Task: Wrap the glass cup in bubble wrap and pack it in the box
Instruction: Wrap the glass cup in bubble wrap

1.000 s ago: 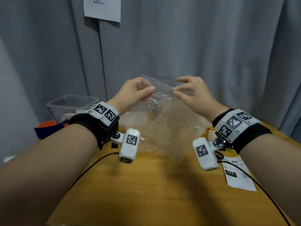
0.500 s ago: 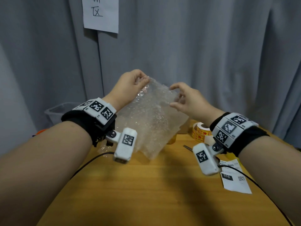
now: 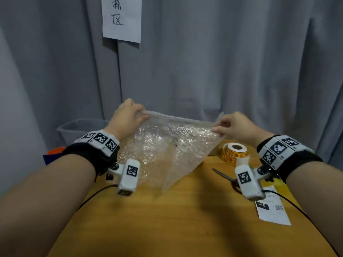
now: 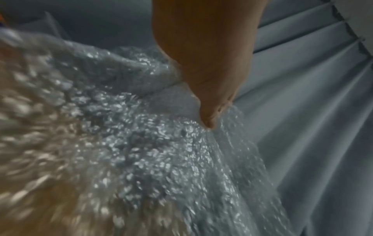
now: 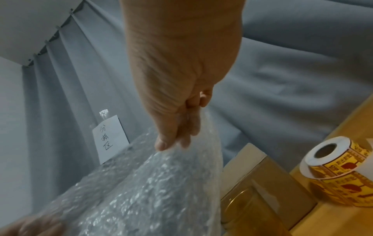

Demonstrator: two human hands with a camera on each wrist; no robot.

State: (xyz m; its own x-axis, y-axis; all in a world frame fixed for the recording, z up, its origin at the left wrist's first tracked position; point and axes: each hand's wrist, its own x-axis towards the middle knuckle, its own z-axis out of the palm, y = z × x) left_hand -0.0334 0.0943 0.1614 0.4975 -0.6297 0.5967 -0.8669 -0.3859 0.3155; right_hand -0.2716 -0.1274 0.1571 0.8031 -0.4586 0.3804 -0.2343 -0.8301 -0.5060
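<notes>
A clear sheet of bubble wrap (image 3: 167, 143) hangs stretched above the wooden table (image 3: 176, 219). My left hand (image 3: 143, 115) pinches its upper left corner, and my right hand (image 3: 218, 127) pinches the upper right corner. The left wrist view shows my left hand (image 4: 210, 123) with its thumb on the bubble wrap (image 4: 141, 151). In the right wrist view my right hand (image 5: 173, 143) grips the bubble wrap (image 5: 151, 191). Below it stands an amber glass cup (image 5: 248, 212) in front of a cardboard box (image 5: 268, 172). In the head view the sheet hides both.
A roll of yellow stickers (image 3: 234, 152) stands right of the sheet, with scissors (image 3: 225, 177) and a paper label (image 3: 272, 210) nearer me. A clear plastic bin (image 3: 78, 128) sits at the back left. A grey curtain (image 3: 222, 62) hangs behind the table.
My hands moved apart and spread the bubble wrap wide. The sheet went from bunched between close hands to stretched flat, and the head view tilted so the sticker roll and scissors show.
</notes>
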